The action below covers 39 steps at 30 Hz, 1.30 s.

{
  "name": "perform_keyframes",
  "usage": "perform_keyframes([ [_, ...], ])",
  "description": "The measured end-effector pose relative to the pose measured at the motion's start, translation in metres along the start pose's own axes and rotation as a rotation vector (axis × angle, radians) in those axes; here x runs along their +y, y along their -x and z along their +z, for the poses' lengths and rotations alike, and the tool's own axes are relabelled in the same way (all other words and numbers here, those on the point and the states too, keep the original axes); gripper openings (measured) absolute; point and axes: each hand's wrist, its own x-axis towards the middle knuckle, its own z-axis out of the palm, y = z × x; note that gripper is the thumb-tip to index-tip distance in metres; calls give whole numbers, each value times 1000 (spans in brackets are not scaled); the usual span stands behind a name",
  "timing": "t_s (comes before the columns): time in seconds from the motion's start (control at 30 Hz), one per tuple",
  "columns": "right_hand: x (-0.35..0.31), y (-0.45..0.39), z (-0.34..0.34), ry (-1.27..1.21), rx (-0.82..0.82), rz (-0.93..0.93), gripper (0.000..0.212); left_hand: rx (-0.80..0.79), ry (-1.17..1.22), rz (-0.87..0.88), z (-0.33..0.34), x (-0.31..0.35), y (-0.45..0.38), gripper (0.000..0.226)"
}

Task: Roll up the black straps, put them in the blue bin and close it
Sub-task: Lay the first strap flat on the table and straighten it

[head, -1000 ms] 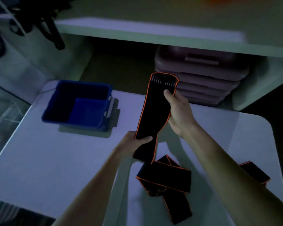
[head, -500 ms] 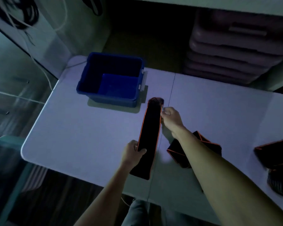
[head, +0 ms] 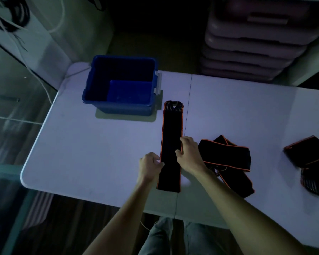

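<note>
A long black strap (head: 171, 129) with orange edging lies flat and straight on the white table (head: 92, 150), its looped end pointing at the blue bin (head: 88, 94). My left hand (head: 149, 167) pinches its left edge near the lower part. My right hand (head: 191, 153) holds its right edge a little higher. The open bin stands at the table's back left with nothing visible inside; its lid is not in view. A second strap (head: 228, 161) lies crumpled just right of my right hand. A third strap (head: 309, 159) sits folded at the far right.
Stacked pale plastic lidded boxes (head: 254, 43) stand behind the table at the back right. White cables (head: 35, 70) hang along the wall at the left. The table's front edge is close to my knees.
The strap has been laid down flat on the table. My right hand slid from its far end back toward the middle. The view tilted further down.
</note>
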Motion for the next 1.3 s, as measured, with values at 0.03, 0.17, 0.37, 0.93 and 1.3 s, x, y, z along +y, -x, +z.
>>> perform_keyframes([
  [0.03,1,2,-1,-12,-13,-4,52,-4,0,4,0,0,0,16],
  [0.17,7,12,-9,-91,43,-70,47,23,29,-6,-3,4,4,14],
  [0.37,44,38,-48,-23,391,-171,26,95,-46,147,-2,22,8,9],
  [0.93,165,78,-125,-17,81,213,88,-315,-506,398,82,124,18,74],
  [1.3,167,48,-147,5,316,-6,30,30,91,220,83,143,13,33],
])
